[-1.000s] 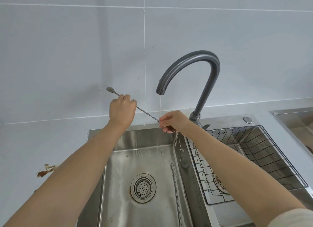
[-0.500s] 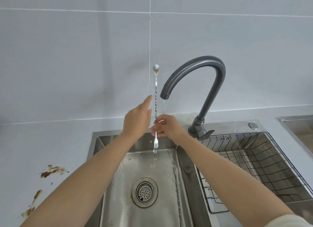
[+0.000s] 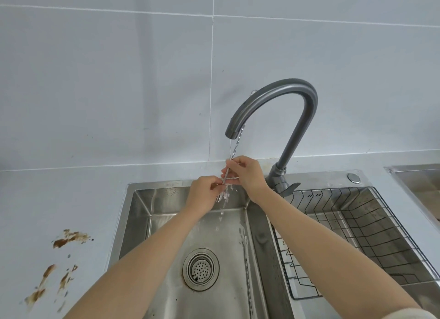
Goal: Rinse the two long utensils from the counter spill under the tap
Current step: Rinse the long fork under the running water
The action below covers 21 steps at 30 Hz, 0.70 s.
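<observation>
While near rim (image 3: pixel 154 184), hands (image 3: pixel 202 196) (image 3: pixel 248 174) on utensil (image 3: pixel 236 147)

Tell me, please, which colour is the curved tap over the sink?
The tap is dark grey; the head view shows it clearly.

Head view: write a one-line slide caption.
Under the running tap, left hand and right hand hold a long twisted utensil; the second utensil lies in the sink.
</observation>
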Motion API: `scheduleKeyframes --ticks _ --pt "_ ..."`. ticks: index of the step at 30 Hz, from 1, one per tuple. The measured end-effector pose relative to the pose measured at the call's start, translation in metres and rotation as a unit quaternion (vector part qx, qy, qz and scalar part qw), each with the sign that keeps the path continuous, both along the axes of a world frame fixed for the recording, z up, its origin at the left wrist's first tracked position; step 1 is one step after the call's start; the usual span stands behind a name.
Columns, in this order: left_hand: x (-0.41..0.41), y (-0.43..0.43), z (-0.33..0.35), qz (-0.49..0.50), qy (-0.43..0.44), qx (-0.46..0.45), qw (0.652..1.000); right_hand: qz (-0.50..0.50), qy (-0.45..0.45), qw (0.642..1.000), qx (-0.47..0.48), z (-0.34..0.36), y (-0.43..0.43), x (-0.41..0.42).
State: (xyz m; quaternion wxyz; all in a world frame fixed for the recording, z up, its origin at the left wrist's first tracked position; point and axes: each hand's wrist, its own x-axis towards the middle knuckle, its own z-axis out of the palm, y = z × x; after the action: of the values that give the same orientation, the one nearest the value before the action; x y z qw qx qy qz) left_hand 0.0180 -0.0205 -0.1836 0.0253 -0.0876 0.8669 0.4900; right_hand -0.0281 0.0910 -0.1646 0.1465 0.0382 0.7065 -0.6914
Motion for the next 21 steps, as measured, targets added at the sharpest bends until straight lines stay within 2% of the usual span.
scheduleKeyframes --ticks 6,11,21 --pt "-0.004 -0.002 -0.005 -0.015 0.005 -0.013 1.000 -0.012 0.012 0.999 -0.030 -0.001 -0.001 0.001" --pt "-0.008 -0.004 -0.009 -0.026 0.009 -0.029 0.999 -0.021 0.008 1.000 0.006 0.002 -0.004 -0.002" --pt "-0.010 -0.005 -0.013 -0.041 -0.006 0.011 0.999 -0.015 0.015 0.999 -0.032 0.005 0.000 -0.003"
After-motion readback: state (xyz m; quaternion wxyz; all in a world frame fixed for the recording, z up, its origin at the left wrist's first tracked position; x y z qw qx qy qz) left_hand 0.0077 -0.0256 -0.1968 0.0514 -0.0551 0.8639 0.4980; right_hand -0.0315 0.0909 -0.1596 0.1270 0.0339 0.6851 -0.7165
